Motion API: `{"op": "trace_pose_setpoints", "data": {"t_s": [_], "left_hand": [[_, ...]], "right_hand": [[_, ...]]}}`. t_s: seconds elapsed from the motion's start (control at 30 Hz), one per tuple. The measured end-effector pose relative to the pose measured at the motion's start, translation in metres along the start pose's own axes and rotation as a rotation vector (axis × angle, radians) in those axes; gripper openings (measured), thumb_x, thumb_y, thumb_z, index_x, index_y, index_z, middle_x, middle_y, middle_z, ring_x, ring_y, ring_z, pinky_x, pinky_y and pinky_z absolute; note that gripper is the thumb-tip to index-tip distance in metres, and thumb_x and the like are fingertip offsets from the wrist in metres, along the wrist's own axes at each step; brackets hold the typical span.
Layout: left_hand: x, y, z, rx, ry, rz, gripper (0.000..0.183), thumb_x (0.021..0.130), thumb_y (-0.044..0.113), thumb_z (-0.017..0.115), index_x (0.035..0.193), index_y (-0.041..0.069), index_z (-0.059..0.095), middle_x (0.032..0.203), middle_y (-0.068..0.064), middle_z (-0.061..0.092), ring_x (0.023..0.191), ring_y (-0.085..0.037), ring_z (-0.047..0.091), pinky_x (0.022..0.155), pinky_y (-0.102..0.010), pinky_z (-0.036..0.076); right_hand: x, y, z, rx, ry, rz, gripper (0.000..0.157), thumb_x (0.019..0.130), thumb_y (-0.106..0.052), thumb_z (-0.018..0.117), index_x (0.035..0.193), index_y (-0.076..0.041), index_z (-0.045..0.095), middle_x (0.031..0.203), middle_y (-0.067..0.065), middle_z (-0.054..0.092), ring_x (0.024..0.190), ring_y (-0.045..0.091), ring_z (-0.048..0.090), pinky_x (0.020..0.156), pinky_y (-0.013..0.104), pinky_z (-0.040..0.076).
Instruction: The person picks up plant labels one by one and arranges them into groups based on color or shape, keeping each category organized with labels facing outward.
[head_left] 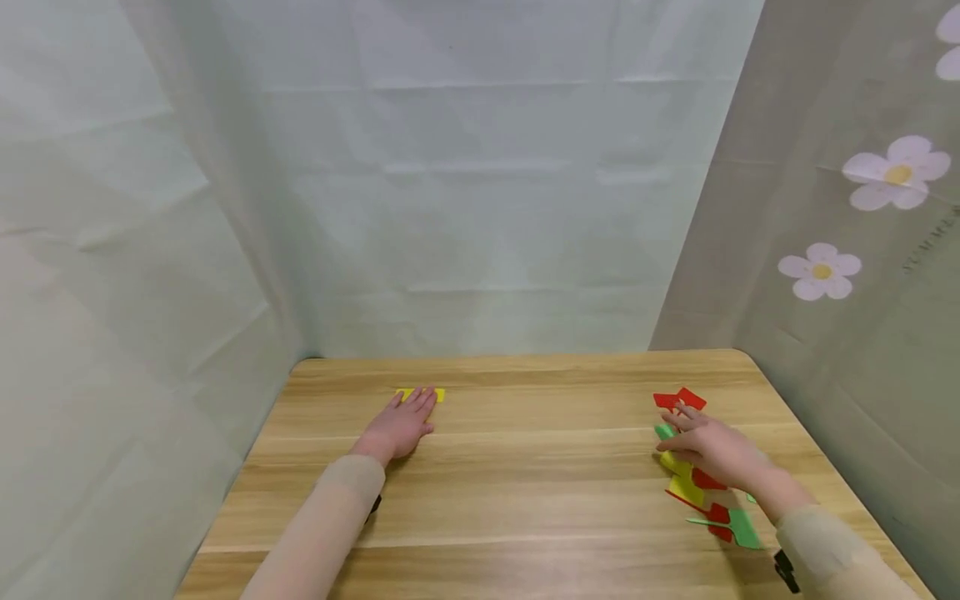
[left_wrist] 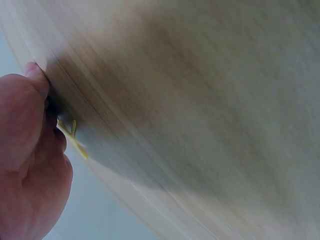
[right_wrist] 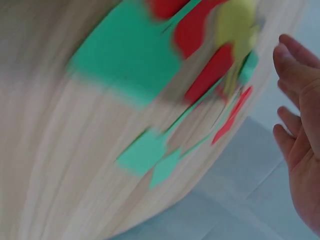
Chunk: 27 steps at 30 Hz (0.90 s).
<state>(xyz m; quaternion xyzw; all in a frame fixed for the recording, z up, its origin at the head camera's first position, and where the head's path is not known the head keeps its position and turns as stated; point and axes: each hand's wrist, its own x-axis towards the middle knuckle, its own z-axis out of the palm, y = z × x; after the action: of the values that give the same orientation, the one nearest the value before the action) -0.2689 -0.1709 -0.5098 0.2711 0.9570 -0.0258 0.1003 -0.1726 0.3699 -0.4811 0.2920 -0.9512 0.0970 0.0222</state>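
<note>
"Where's the yellow tag (head_left: 440,395)?"

"Near the far edge of the wooden table (head_left: 525,492), toward the left, under the left hand (head_left: 400,428). Its ends peek out on either side of the fingers."

"How do those fingers lie?"

"Straight, slightly spread, resting over the tag."

"And the right hand (head_left: 716,450)?"

"Above a loose cluster of red, green and yellow tags, its fingers apart and loosely bent."

"How are those tags lying?"

"Some overlap. Two red tags (head_left: 692,398) lie farthest out, by the fingertips; a green tag (head_left: 744,529) lies nearest the person, partly over another red one."

"What's around the table?"

"A pale sheet (head_left: 480,208) hangs behind it, and white flowers (head_left: 821,272) decorate the covering at the right."
</note>
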Motion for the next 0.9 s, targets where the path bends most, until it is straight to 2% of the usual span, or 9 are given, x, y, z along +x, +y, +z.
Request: {"op": "trace_pose_setpoints", "data": {"t_s": [0.13, 0.23, 0.3, 0.43, 0.53, 0.67, 0.8, 0.9], "left_hand": [[-0.001, 0.000, -0.001, 0.016, 0.002, -0.006, 0.061, 0.107, 0.032, 0.043, 0.156, -0.001, 0.026, 0.163, -0.014, 0.022, 0.150, -0.031, 0.019, 0.120, -0.053, 0.016], [0.000, -0.001, 0.001, 0.013, 0.005, -0.006, 0.061, 0.107, 0.031, 0.044, 0.156, -0.001, 0.026, 0.163, -0.014, 0.022, 0.150, -0.031, 0.019, 0.120, -0.053, 0.016], [0.001, -0.001, 0.002, 0.008, 0.003, -0.006, 0.061, 0.107, 0.031, 0.044, 0.156, 0.000, 0.026, 0.163, -0.014, 0.022, 0.150, -0.031, 0.019, 0.120, -0.053, 0.016], [0.001, -0.001, 0.004, 0.008, 0.004, -0.007, 0.062, 0.107, 0.032, 0.045, 0.156, 0.000, 0.027, 0.163, -0.014, 0.022, 0.150, -0.032, 0.019, 0.119, -0.053, 0.016], [0.001, -0.003, 0.005, 0.010, 0.002, -0.011, 0.062, 0.107, 0.033, 0.044, 0.156, 0.001, 0.026, 0.163, -0.014, 0.021, 0.150, -0.031, 0.019, 0.120, -0.053, 0.015], [0.001, -0.005, 0.006, -0.020, 0.021, 0.002, 0.062, 0.107, 0.033, 0.044, 0.156, 0.000, 0.025, 0.164, -0.014, 0.021, 0.150, -0.031, 0.018, 0.120, -0.053, 0.013], [0.002, -0.006, 0.009, -0.076, 0.048, 0.024, 0.061, 0.107, 0.030, 0.045, 0.156, -0.002, 0.025, 0.163, -0.017, 0.022, 0.150, -0.033, 0.018, 0.120, -0.054, 0.011], [0.003, -0.007, 0.012, -0.083, 0.056, 0.034, 0.061, 0.107, 0.030, 0.045, 0.156, -0.001, 0.026, 0.163, -0.017, 0.022, 0.150, -0.034, 0.018, 0.120, -0.055, 0.010]], "right_hand": [[-0.013, 0.012, -0.002, -0.123, 0.008, -0.130, 0.041, 0.070, -0.011, 0.089, 0.107, -0.025, 0.079, 0.137, 0.018, 0.059, 0.130, 0.049, 0.047, 0.098, 0.062, 0.043], [-0.020, 0.015, -0.002, -0.148, 0.014, -0.205, 0.047, 0.065, -0.012, 0.092, 0.108, -0.026, 0.079, 0.134, 0.019, 0.060, 0.127, 0.050, 0.049, 0.096, 0.065, 0.044], [-0.024, 0.014, -0.002, -0.150, 0.006, -0.205, 0.051, 0.062, -0.015, 0.092, 0.109, -0.029, 0.078, 0.136, 0.019, 0.059, 0.128, 0.050, 0.048, 0.094, 0.064, 0.046], [-0.027, 0.010, 0.002, -0.149, -0.031, -0.165, 0.053, 0.066, -0.019, 0.091, 0.114, -0.035, 0.075, 0.142, 0.018, 0.055, 0.130, 0.049, 0.046, 0.093, 0.061, 0.047], [-0.024, 0.008, 0.006, -0.150, -0.028, -0.185, 0.054, 0.066, -0.015, 0.089, 0.114, -0.035, 0.075, 0.141, 0.019, 0.056, 0.130, 0.051, 0.045, 0.095, 0.063, 0.046], [-0.022, 0.007, 0.013, -0.192, 0.041, -0.255, 0.057, 0.059, -0.007, 0.086, 0.109, -0.033, 0.078, 0.135, 0.018, 0.061, 0.125, 0.052, 0.050, 0.093, 0.062, 0.047], [-0.025, 0.007, 0.018, -0.259, 0.113, -0.309, 0.058, 0.053, -0.007, 0.089, 0.105, -0.032, 0.080, 0.130, 0.014, 0.064, 0.123, 0.051, 0.052, 0.091, 0.059, 0.049], [-0.030, 0.007, 0.022, -0.267, 0.141, -0.305, 0.059, 0.051, -0.008, 0.091, 0.105, -0.031, 0.080, 0.130, 0.014, 0.065, 0.124, 0.051, 0.050, 0.107, 0.049, 0.040]]}}
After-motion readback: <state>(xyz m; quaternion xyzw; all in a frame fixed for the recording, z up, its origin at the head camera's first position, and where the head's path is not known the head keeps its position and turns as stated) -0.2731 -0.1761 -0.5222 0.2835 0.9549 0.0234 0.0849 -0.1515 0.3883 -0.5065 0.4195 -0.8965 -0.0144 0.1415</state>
